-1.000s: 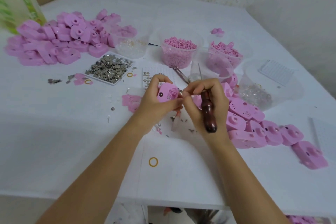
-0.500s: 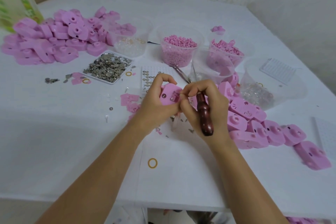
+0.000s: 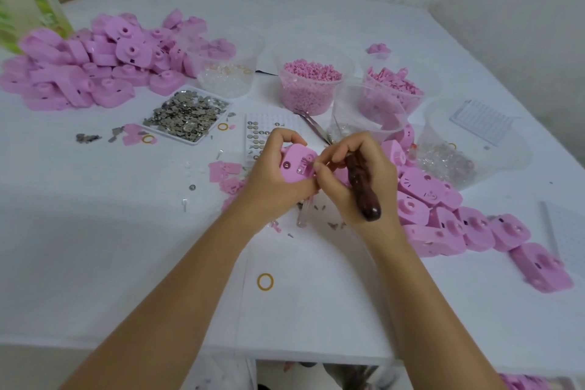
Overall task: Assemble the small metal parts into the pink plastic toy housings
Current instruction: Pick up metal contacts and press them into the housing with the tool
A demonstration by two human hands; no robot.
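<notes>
Holding one pink housing in my left hand, I curl the fingers over its top edge and set the thumb under it; it sits at the centre of the view, lifted off the worktop. My right hand is clenched round a dark wooden tool handle that points toward 5 o'clock, while its thumb and forefinger pinch at the housing's right edge.

At 10 o'clock, a green container is cut off by the frame, and its printing is too blurred to read. The tool's working end is hidden inside my fist. I cannot tell what my fingertips pinch.

The housing is a rounded, glossy pink shell with a small dark round hole on its left face and a recess holding a shiny metal part.

A heap of housings lies at 10 o'clock, and a row of housings runs from 3 toward 4 o'clock. A shallow tray of metal parts lies at 11 o'clock. A clear tub of pink pellets stands at 12 o'clock with tweezers just below it. A yellow ring lies at 6 o'clock between my forearms.
</notes>
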